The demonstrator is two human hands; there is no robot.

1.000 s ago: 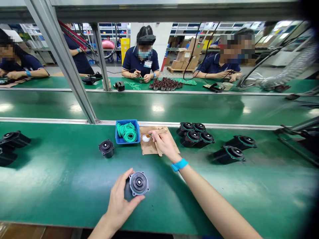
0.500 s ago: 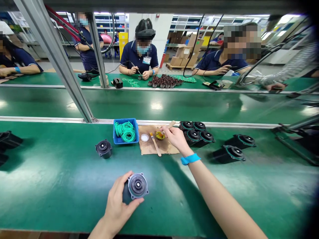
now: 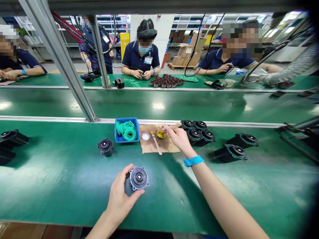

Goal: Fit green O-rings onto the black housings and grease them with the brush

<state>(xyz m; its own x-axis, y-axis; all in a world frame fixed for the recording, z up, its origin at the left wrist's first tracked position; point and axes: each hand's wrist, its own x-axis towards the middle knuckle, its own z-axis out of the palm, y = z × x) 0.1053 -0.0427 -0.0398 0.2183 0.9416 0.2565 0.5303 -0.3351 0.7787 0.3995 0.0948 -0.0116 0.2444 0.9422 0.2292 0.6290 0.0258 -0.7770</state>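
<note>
My left hand (image 3: pixel 119 199) grips a black round motor housing (image 3: pixel 137 180) standing on the green belt near the front edge, its grey flanged top facing up. My right hand (image 3: pixel 179 137) reaches forward over a brown paper sheet (image 3: pixel 152 146) and pinches a small wooden-handled brush (image 3: pixel 171 127) whose tip sits in a small yellow grease pot (image 3: pixel 160 134). A second brush (image 3: pixel 156 143) and a white lid (image 3: pixel 146 136) lie on the same paper. A blue wristband (image 3: pixel 193 161) is on my right wrist.
A blue tray of green rubber rings (image 3: pixel 127 130) stands left of the paper, a loose black housing (image 3: pixel 106 147) beside it. Several black housings with green rings (image 3: pixel 198 132) cluster at the right, more at the far left (image 3: pixel 11 139). Other workers sit across the conveyor.
My right hand left the white lid and moved right to the yellow pot, now holding a brush in it. My left hand kept its grip on the housing.
</note>
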